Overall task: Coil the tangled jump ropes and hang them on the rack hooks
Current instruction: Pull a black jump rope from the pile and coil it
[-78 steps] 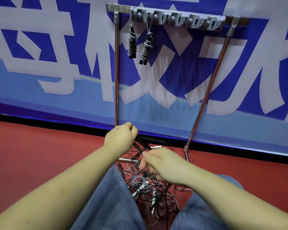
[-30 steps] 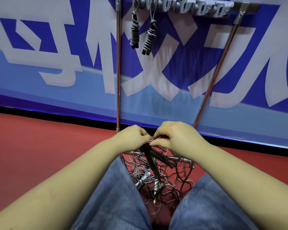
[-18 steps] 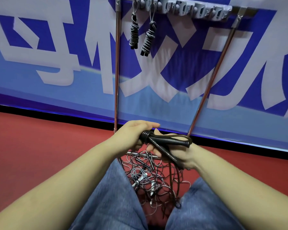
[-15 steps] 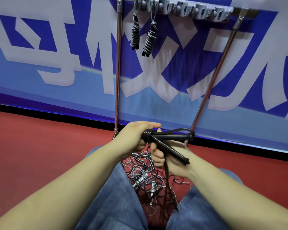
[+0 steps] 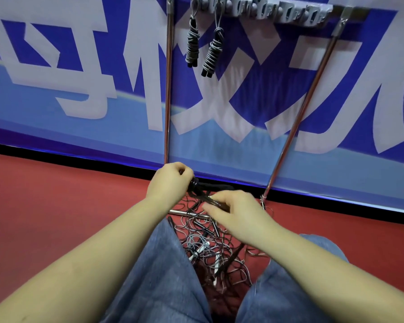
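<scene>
Head view: red floor, blue-white banner behind the rack. Two coiled ropes hang on the hook bar's left end. Tangled pile lies below the rack, between denim knees. Left hand is curled round the black handles at the rack's foot; right hand pinches one handle just beside it.

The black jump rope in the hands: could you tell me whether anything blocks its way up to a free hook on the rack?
Nothing visible blocks the black jump rope; the free hooks lie right of the two hung ropes.
</scene>
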Demonstrator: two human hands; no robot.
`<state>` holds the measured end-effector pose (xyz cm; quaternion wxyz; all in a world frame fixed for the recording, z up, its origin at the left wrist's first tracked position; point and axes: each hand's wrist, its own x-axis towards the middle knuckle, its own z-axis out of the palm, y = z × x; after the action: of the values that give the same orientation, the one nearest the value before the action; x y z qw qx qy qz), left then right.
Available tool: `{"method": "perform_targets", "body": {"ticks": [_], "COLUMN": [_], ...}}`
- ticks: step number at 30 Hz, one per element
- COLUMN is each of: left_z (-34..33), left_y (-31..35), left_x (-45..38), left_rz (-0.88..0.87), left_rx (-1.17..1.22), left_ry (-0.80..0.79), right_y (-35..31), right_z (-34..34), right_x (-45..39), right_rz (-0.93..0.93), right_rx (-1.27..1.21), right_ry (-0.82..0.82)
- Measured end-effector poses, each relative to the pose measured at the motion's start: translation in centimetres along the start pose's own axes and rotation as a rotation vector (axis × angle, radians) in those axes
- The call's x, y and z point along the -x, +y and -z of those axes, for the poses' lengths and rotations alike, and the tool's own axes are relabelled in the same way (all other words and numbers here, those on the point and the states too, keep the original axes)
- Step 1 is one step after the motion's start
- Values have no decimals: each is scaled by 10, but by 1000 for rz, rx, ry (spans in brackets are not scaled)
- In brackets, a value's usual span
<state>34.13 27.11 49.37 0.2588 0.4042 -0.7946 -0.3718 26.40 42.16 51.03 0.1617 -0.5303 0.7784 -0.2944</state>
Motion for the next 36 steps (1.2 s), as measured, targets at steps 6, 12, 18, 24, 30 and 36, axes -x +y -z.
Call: {"method": "perform_targets", "body": {"ticks": [6, 12, 18, 24, 30, 36], "left_z": [3, 15, 6, -10, -9, -5], "left_y": [-1, 16, 32, 32, 20, 0], "left_x": [11, 21, 27, 24, 12, 4], "left_rz": [-116, -128, 43, 234, 37, -5], "left_rx": [68, 338, 711, 784, 359, 64], "left_ry": [-258, -460, -498, -290, 40, -18], "right_y": [6, 21, 18, 4, 4, 1], "right_z": [37, 45, 25, -15, -19, 13], "right_x": [-15, -17, -11, -11, 2, 4], "right_rz": [96, -171, -357, -503, -353, -22], "right_rx": [352, -103, -1189, -1324, -590, 205], "right_ry": [95, -237, -461, -100, -65, -11]}}
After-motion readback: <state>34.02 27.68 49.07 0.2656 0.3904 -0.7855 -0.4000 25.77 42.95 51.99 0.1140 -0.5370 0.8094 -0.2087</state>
